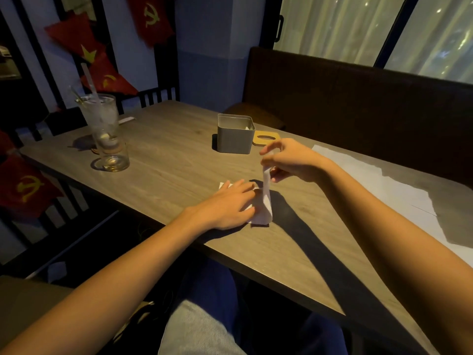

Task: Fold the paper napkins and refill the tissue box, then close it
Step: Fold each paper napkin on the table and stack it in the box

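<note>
Clearly the thin white paper napkin (266,201) near the grey metal box (234,139) was flimsy: right hand (291,160) pinched its raised edge, flat left hand (227,206) pressed it.

No actual words or numbers readable anywhere, just yellow hammer-and-sickle emblems (151,15) and a yellow star (88,54) on red flags (69,34).

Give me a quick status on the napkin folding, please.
Left hand flat on napkin, right hand pinching its lifted edge. Tissue box open, lid behind it. Nothing blocking.
</note>
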A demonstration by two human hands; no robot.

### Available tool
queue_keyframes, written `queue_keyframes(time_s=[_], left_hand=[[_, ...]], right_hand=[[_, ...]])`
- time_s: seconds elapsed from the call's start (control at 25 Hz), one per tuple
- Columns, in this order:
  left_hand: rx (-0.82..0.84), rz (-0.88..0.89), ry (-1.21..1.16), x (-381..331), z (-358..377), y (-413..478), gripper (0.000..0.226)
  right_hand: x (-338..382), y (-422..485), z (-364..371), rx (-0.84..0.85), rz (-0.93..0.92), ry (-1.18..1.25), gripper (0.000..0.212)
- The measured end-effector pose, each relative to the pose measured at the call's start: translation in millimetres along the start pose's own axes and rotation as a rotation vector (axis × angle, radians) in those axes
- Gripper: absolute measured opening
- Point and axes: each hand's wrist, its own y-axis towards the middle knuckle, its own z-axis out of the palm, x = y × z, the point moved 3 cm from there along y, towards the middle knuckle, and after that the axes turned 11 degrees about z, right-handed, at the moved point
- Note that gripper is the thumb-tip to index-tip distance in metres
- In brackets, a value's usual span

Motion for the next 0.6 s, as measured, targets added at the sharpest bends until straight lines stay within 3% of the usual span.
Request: queue_keyframes(time_s=[0.12, 0.28, 0.4, 0.52, 0.6], left_hand=[[-0.120, -0.109, -0.121, 33, -13, -21, 0.047], [-0.198, -0.278, -0.113, 80, -27, -58, 0.042], [-0.261, -0.302, -0.152, 90, -28, -70, 0.041], [-0.321, -0.292, -0.204, 87, -27, -68, 0.043], [-0.341, -0.287, -0.229, 81, -26, -60, 0.046]], right_hand=[[15, 5, 22, 0.025, 0.002, -0.053, 0.010], [21, 19, 57, 0.108, 0.034, -0.114, 0.004], [17, 29, 77, 0.130, 0.048, -0.102, 0.024], [11, 36, 78, 0.026, -0.003, -0.162, 0.037], [5, 38, 69, -0.121, -0.059, -0.265, 0.028]])
